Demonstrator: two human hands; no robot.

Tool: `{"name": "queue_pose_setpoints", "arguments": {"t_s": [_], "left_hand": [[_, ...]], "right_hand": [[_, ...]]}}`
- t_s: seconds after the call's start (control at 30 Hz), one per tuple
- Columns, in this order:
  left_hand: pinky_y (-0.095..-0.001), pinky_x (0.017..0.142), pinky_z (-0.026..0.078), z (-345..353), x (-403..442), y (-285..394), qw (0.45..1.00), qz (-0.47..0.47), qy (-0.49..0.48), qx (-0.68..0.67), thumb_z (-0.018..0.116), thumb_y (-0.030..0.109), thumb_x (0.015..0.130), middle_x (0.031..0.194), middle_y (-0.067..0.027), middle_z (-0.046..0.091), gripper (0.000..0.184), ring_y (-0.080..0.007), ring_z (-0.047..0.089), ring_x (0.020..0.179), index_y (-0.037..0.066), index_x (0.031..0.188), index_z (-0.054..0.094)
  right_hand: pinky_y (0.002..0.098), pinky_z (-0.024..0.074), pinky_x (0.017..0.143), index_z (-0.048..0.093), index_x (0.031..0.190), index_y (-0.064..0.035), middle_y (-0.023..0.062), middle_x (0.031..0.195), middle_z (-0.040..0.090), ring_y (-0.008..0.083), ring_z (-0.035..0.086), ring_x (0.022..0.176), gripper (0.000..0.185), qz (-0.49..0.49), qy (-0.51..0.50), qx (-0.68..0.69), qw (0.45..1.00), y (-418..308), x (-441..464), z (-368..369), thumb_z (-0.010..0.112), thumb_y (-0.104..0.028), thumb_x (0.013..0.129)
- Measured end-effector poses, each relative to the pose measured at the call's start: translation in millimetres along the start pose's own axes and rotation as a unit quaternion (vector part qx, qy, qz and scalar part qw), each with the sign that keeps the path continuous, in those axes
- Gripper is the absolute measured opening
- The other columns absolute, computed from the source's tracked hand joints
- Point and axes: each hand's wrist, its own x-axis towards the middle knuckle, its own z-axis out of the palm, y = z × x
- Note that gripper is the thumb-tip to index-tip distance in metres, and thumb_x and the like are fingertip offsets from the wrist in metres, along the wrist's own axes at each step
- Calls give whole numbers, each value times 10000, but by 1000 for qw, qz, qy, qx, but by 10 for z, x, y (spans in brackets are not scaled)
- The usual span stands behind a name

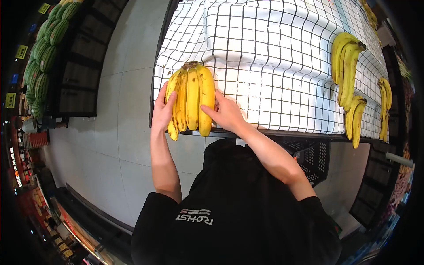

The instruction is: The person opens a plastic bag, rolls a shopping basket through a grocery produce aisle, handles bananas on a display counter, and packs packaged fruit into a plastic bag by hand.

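Left hand [162, 114] and right hand [227, 114] grasped banana bunch [192, 97] from either side, at near-left corner of counter [287, 134]. Bunch was between both hands, long axis near-to-far, stem end far; neither hand clearly nearer.

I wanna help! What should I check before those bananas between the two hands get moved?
1. Left hand on the bananas: ok, it holds their left side.
2. Right hand on them too: ok, it holds their right side.
3. Bunch joined at the stem: ok, it looks joined.
4. Skins spotless: not ok, brown marks show.
5. Underside unbruised: cannot tell, it's hidden.
6. Other bananas out of the way: ok, they lie apart, over to the right.
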Motion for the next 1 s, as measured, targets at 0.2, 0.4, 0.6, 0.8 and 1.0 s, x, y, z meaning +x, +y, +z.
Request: {"name": "queue_pose_setpoints", "arguments": {"t_s": [0.2, 0.4, 0.6, 0.8, 1.0], "left_hand": [[-287, 1032, 395, -3, -3, -64, 998, 31, 13, 61, 529, 166, 1000, 1377, -130, 506, 516, -174, 492, 1238, -19, 1450, 357], [-291, 1007, 425, 63, -52, 1, 1000, 0, 20, 11, 513, 164, 1007, 1370, -120, 516, 497, -176, 517, 1215, 4, 1455, 368], [-292, 997, 430, 80, -51, 32, 999, 12, 24, 37, 505, 153, 1008, 1353, -119, 530, 474, -174, 528, 1195, 2, 1443, 391], [-313, 1025, 402, 77, -119, 23, 972, 104, 107, 179, 533, 183, 997, 1400, -175, 495, 488, -209, 505, 1238, -59, 1404, 418], [-339, 1016, 422, 707, -388, 407, 928, 257, 243, 120, 478, 118, 1010, 1281, -170, 584, 346, -224, 554, 1168, -76, 1292, 526]], "right_hand": [[354, 521, 679, 468, 1364, -105, 95, 781, 674, 250, 664, 706, 638, 9, -1, -5, 1000, -2, -9, -29, 671, -411, 842], [341, 517, 674, 437, 1400, -108, 83, 797, 663, 226, 651, 706, 635, -12, 1, 57, 998, 47, -41, -71, 662, -376, 870], [298, 515, 726, 435, 1408, -44, 76, 861, 653, 166, 622, 758, 538, -9, 3, 156, 988, 233, -103, -56, 618, -217, 932], [275, 497, 799, 506, 1328, 30, 91, 966, 659, 135, 606, 849, 442, 0, -16, 235, 972, 286, -208, -180, 595, -191, 955], [264, 477, 709, 564, 1247, 40, 64, 853, 634, 107, 571, 762, 366, -4, 0, 255, 967, 466, -392, -294, 553, -211, 980]]}}
